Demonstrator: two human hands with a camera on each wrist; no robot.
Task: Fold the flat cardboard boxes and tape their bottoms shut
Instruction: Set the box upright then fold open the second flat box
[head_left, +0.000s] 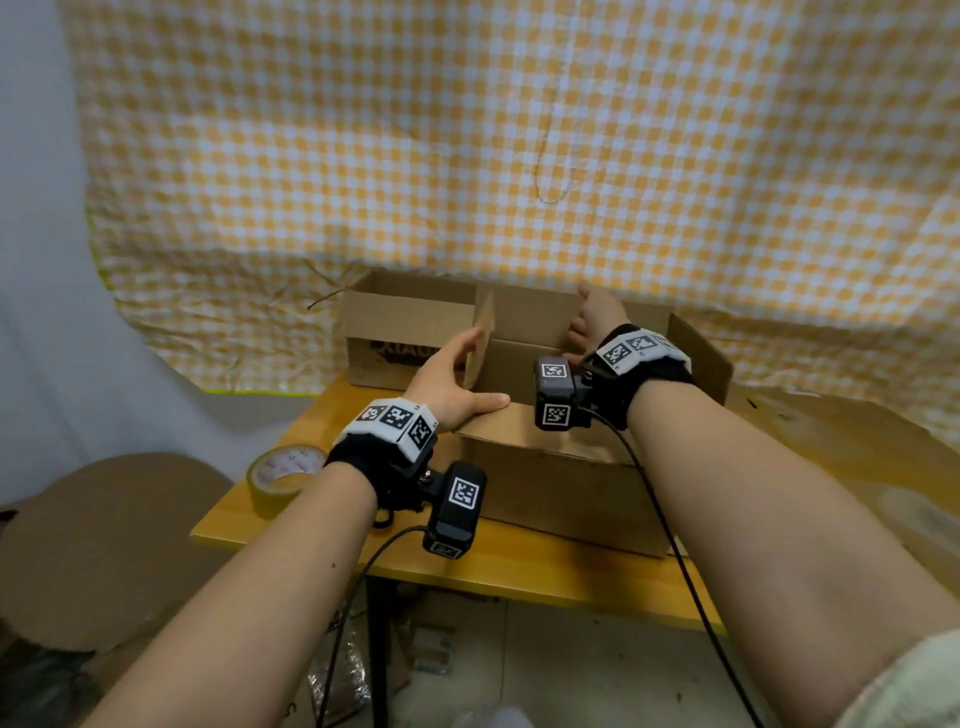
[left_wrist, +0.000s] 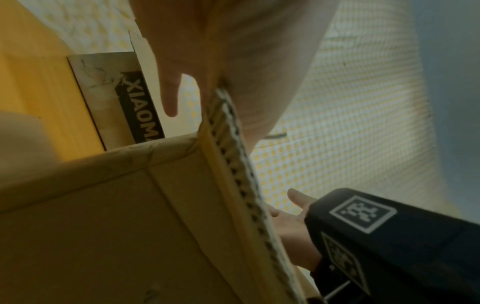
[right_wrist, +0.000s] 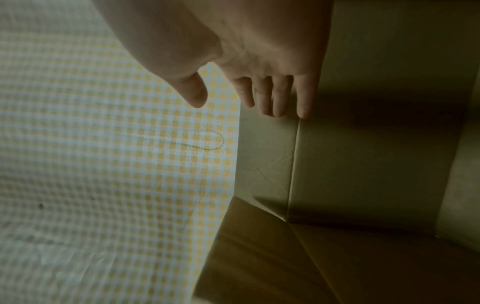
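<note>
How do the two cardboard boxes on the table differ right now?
The near box has both hands on it, left hand and right hand; the far box stands untouched. The far box carries a black printed label; the near box's visible side looks plain. Both are brown, opened out, flaps up.

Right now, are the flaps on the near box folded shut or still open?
Open. The near box shows its bare inside; the left hand touches an upright flap, and the right hand reaches in.
</note>
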